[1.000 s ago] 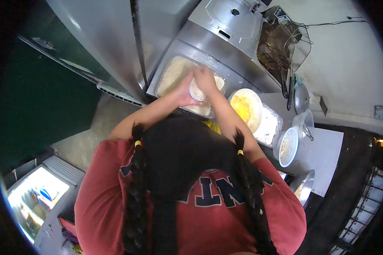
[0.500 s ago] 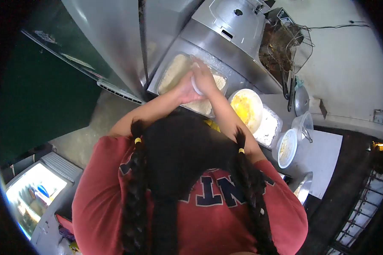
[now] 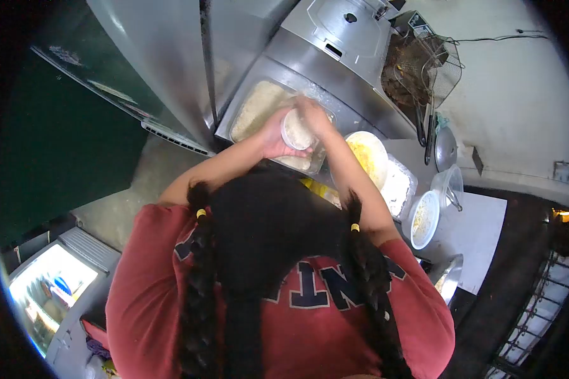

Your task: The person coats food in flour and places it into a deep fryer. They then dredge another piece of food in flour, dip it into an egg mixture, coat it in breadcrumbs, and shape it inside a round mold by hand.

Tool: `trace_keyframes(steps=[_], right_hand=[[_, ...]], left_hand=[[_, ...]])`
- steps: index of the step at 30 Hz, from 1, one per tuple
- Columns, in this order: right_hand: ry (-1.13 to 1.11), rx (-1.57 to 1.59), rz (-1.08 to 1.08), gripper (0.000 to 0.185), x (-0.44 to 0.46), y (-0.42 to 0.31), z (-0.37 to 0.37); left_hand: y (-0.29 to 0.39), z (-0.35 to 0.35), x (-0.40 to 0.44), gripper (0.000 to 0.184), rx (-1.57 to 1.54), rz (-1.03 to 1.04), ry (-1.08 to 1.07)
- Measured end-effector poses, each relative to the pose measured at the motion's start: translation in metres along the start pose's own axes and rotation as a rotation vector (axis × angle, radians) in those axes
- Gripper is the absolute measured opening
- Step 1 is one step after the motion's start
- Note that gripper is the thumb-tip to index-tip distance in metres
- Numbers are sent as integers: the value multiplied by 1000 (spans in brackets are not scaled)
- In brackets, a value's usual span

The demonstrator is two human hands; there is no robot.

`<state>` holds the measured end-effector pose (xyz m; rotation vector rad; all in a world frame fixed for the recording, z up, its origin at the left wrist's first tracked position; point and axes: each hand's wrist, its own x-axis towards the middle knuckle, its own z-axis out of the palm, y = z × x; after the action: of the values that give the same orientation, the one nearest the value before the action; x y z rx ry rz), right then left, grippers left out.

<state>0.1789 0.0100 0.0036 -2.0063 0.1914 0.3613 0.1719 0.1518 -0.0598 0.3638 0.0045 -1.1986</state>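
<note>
A small round tub [image 3: 299, 131] of pale crumbs is tilted toward me, its open top showing. My left hand [image 3: 275, 136] is closed around its left side and underside. At the tub's far right edge is my right hand [image 3: 312, 116], its fingers blurred and partly turned away, so their grip is unclear. Both hands are over a clear rectangular container [image 3: 322, 155] that holds a bed of pale crumbs [image 3: 257, 107]. To the right of it stands a white bowl [image 3: 380, 148] with a yellow, egg-like mixture, beside my right forearm.
A tray of white powder [image 3: 401, 186], a white bowl of crumbs [image 3: 425, 220] and a clear tub [image 3: 449, 187] line the right side. Behind are a metal appliance [image 3: 341, 38] and wire fry baskets [image 3: 446, 69]. A steel refrigerator [image 3: 164, 57] borders the left.
My hands were pressed together around the tub, which was seen edge-on. Now the tub is turned with its crumb-filled opening toward me, and my right hand has shifted to its far right edge.
</note>
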Motion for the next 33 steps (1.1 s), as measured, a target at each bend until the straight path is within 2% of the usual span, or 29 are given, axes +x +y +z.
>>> trace_keyframes(steps=[2, 5, 8, 12, 15, 17, 18, 19, 20, 21, 22, 23, 24, 25, 27, 28, 30, 31, 33], right_hand=[[135, -275, 19, 57, -1, 4, 15], [244, -228, -64, 60, 8, 27, 26], [296, -261, -39, 58, 0, 17, 30], [134, -123, 54, 56, 16, 18, 20], [191, -203, -61, 53, 12, 13, 24], [328, -185, -247, 49, 17, 33, 29], [336, -177, -246, 49, 19, 42, 31], [473, -65, -291, 46, 20, 50, 31], [606, 46, -336, 43, 21, 58, 30], [609, 51, -334, 43, 16, 60, 26], [499, 203, -64, 42, 7, 63, 18], [380, 350, 200, 40, -1, 65, 13], [264, 540, 342, 43, -14, 57, 11], [269, 543, 341, 43, -21, 57, 12], [69, 1026, 398, 48, -33, 58, 13], [75, 1033, 396, 48, -35, 62, 13], [7, 1343, 367, 51, -36, 70, 16], [14, 1358, 359, 51, -33, 82, 17], [-103, 1518, 245, 48, -30, 89, 19]], left_hand=[[-2, 2, 0, 67, -20, 5, -65], [-4, 2, -3, 68, -2, 31, -18], [-3, 0, -3, 69, 25, -11, 47], [2, 7, -8, 70, 43, -13, 13], [2, -1, -5, 69, 70, -19, -11], [-1, 4, -5, 68, 92, -32, -52], [-4, 20, -6, 63, 286, 100, 265], [-5, 28, -7, 61, 477, 237, 582], [-3, 24, -7, 61, 483, 233, 582], [2, 15, -5, 64, 1050, 331, 657], [6, 16, -6, 70, 1625, 424, 699], [6, 19, -9, 70, 1631, 427, 697], [7, 33, -17, 74, 1740, 446, 712], [6, 42, -21, 79, 1848, 462, 724], [7, 52, -21, 78, 1903, 507, 675], [9, 64, -23, 77, 1972, 481, 617], [9, 73, -23, 76, 2056, 451, 546], [8, 73, -21, 78, 2087, 452, 537], [10, 76, -20, 79, 2135, 446, 504]])
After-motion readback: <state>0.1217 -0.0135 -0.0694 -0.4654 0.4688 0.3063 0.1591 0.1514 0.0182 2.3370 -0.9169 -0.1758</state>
